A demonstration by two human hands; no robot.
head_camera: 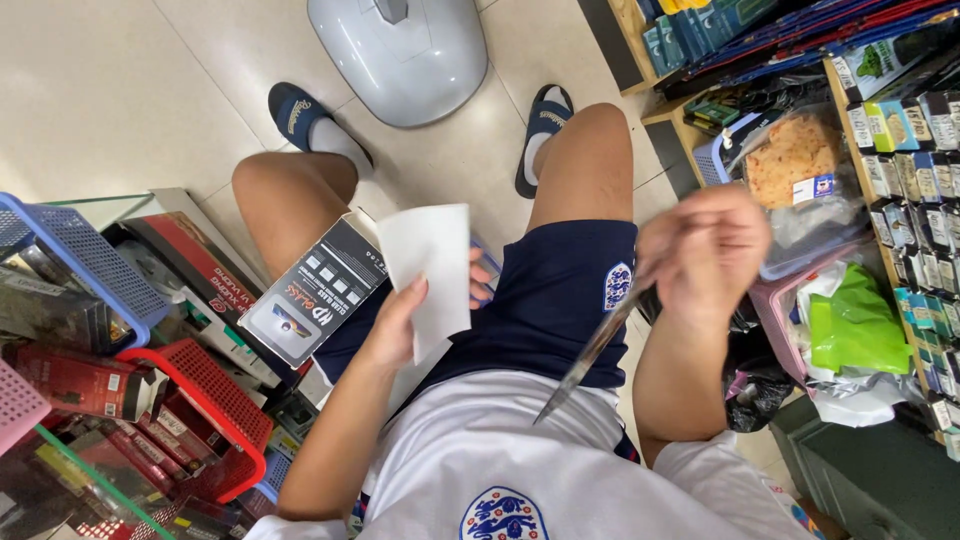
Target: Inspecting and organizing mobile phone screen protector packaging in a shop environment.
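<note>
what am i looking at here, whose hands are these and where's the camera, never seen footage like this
There is no machine: this is one picture from a camera worn on a person's head, looking down at their own lap and two bare hands. They sit with knees apart over a tiled floor, wearing slippers.

The left hand holds a white sheet of paper along with a dark flat box. The right hand grips a knife, blade pointing down towards their shirt.

To the left sit a red basket and a blue basket holding packaged goods. To the right are shelves of small boxes. A grey appliance base stands ahead.
</note>
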